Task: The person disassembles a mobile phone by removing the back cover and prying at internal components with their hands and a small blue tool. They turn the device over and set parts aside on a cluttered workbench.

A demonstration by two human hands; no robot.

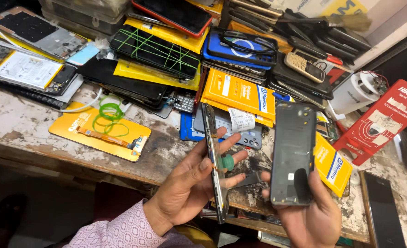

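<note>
My left hand (192,183) holds an opened phone body (214,160) edge-on, with a small green pick (228,161) pinched against it by the fingers. My right hand (311,216) grips a dark grey phone back cover (293,154), its inner side turned up toward me. The two parts are held apart above the front edge of a worn workbench (24,124). A pink patterned sleeve covers my left wrist.
Piles of phones, screens and yellow packets (238,94) crowd the back of the bench. A yellow packet with green rubber bands (100,128) lies at left, a red box (385,119) and a white cup (352,94) at right, a dark phone (382,209) at far right.
</note>
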